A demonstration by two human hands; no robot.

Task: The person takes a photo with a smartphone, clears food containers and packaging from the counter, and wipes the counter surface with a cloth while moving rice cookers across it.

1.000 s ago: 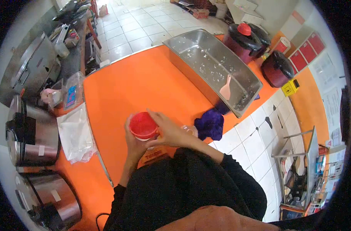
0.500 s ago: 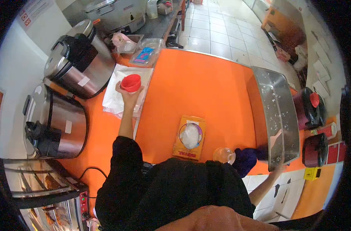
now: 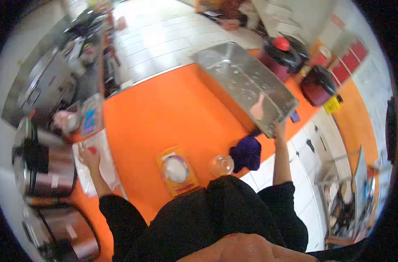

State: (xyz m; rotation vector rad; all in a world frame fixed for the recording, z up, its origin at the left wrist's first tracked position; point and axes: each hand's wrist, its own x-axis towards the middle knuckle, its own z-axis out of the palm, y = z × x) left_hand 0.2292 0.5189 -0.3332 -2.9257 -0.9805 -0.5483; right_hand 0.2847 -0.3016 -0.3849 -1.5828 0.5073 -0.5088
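Observation:
My left hand (image 3: 89,158) is over white paper sheets (image 3: 106,168) on the left of the orange counter. A small red patch of the red cup (image 3: 92,150) shows by its fingers; blur and the hand hide the rest. At the right, my right hand (image 3: 279,130) grips the near corner of a deep metal tray (image 3: 227,89). White bits are scattered inside the tray, and a pale pink paddle (image 3: 258,107) leans at its near end. A dark purple cloth (image 3: 246,153) lies beside the tray's near corner.
An orange box (image 3: 181,185) with a white plastic-wrapped bundle (image 3: 176,169) and a clear plastic container (image 3: 221,166) sit near my body. Large steel cookers (image 3: 55,168) stand at the left. Dark red cookers (image 3: 317,85) stand beyond the tray.
My view has swung to the right, so everything appears shifted left. The red cup, plainly visible in my left hand before, is now mostly hidden. My right hand now shows clearly at the tray's corner.

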